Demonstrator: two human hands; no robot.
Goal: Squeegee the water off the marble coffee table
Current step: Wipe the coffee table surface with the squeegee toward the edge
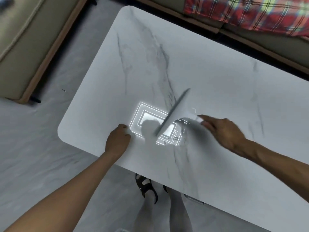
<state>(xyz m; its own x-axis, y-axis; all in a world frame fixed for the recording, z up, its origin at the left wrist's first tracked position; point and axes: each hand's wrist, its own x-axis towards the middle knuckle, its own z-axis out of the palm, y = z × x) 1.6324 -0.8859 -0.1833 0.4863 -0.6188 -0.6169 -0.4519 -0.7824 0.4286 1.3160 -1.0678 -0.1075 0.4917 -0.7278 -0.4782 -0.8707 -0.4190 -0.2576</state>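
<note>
The white marble coffee table with grey veins fills the middle of the view. A squeegee lies on it, its long grey blade slanting from lower left to upper right and blurred by motion. My right hand reaches in from the right and holds the squeegee's white handle at the fingertips. My left hand rests on the table near its front edge with the fingers curled under and nothing in it. A bright ceiling-light reflection and thin water streaks show around the blade.
A beige sofa stands at the left, and another with a red plaid cloth runs behind the table. My feet in black sandals stand on the grey floor by the table's front edge.
</note>
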